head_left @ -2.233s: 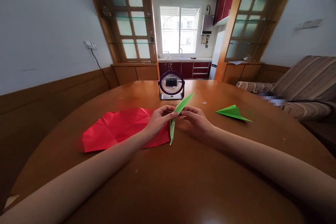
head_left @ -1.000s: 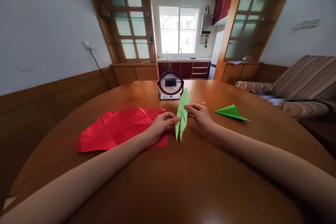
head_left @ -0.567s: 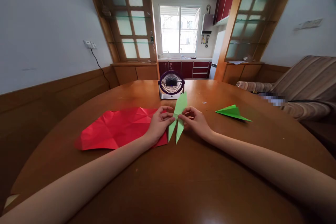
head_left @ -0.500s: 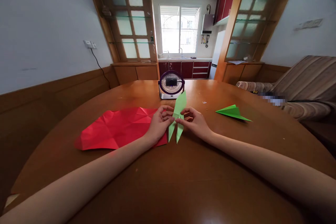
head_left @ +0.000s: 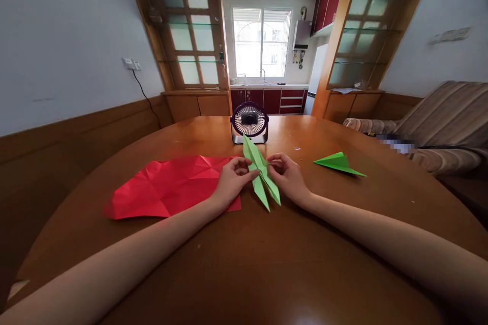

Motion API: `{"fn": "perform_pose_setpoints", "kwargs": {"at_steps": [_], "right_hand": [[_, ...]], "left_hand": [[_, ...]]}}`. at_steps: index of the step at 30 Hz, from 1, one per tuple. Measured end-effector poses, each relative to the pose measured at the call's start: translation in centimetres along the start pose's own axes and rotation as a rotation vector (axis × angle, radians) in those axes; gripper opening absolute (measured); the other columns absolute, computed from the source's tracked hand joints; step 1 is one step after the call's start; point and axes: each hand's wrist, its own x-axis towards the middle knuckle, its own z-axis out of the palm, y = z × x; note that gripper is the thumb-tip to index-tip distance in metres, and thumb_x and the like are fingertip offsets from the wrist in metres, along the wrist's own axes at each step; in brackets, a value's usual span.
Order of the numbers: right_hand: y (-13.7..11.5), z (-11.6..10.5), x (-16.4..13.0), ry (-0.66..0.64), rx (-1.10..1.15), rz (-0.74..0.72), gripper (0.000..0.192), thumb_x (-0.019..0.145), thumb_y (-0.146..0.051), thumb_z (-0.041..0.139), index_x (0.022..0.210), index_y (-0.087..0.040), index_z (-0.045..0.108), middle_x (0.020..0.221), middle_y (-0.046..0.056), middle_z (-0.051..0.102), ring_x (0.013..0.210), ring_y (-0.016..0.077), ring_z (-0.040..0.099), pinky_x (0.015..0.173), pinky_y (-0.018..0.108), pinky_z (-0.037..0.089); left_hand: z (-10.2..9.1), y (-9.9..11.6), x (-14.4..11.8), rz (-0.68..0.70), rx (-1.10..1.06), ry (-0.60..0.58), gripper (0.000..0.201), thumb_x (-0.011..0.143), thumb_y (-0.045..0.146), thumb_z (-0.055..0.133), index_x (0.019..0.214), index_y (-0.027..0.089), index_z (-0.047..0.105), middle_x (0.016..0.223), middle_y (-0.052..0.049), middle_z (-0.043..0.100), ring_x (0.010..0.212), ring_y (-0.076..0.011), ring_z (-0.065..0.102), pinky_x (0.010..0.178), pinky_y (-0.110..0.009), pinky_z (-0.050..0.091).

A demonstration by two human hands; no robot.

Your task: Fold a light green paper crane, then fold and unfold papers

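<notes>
A narrow folded light-green paper (head_left: pixel 261 175) stands between my hands above the round wooden table (head_left: pixel 244 254). Its tip points up and to the left, and its two pointed tails hang down to the right. My left hand (head_left: pixel 232 183) pinches the paper's middle from the left. From the right, my right hand (head_left: pixel 286 175) pinches the same spot. A creased red paper sheet (head_left: pixel 171 188) lies flat on the table just left of my left hand, partly under it.
A small dark desk fan (head_left: pixel 249 123) stands on the table behind my hands. A folded green paper plane (head_left: pixel 338 163) lies to the right. A striped sofa (head_left: pixel 438 122) is beyond the table's right edge. Wooden glass-door cabinets flank a kitchen doorway ahead.
The green paper has turned between my fingers: its tip now leans left instead of right, and its tails have swung to the right. Both hands kept their pinch on it.
</notes>
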Motion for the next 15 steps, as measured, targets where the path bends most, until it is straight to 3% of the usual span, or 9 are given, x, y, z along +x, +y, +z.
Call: {"fn": "perform_pose_setpoints", "kwargs": {"at_steps": [6,15], "right_hand": [[0.17,-0.22,-0.01,-0.043,0.031,-0.033,0.026,0.077,-0.029,0.065,0.1,-0.023,0.054,0.097,0.003,0.066,0.078,0.015,0.064,0.068,0.029,0.05],[0.59,-0.28,0.01,-0.113,0.014,-0.012,0.019,0.077,-0.029,0.066,0.093,-0.023,0.058,0.085,0.001,0.064,0.075,0.0147,0.06,0.068,0.03,0.048]], "left_hand": [[0.29,-0.04,0.45,0.054,0.005,0.075,0.038,0.06,0.025,0.08,0.087,0.016,0.054,0.078,0.0,0.062,0.068,-0.0115,0.059,0.063,-0.024,0.046],[0.31,-0.37,0.44,0.018,0.081,0.034,0.036,0.062,0.021,0.075,0.089,0.017,0.051,0.08,-0.003,0.066,0.072,-0.0152,0.063,0.065,-0.026,0.048]]}}
